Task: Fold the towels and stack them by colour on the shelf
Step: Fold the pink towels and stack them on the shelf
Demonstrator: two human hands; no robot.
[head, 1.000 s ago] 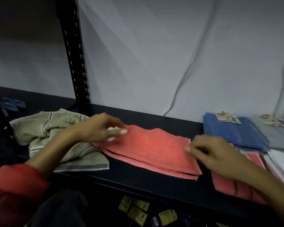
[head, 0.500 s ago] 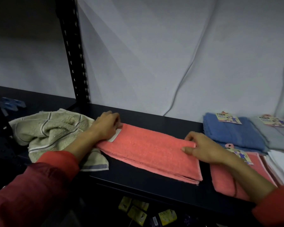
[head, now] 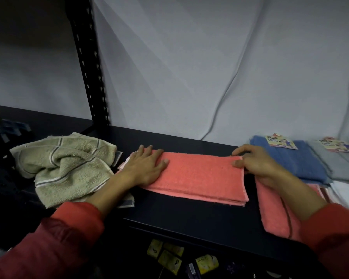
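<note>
On the shelf (head: 189, 214), left hand (head: 144, 168) flattens folded coral towel (head: 199, 174); right hand (head: 256, 162) pinches its end.

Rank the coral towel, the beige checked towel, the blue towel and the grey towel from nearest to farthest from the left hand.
From the left hand:
1. Coral towel, under it.
2. Beige checked towel, just left.
3. Blue towel, far right.
4. Grey towel, farthest right.

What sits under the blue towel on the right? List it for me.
Under the blue towel a paler blue layer shows at its near edge, with a pink folded towel reaching beneath. The right hand and the blue towel cover the rest, so further layers cannot be seen.
</note>
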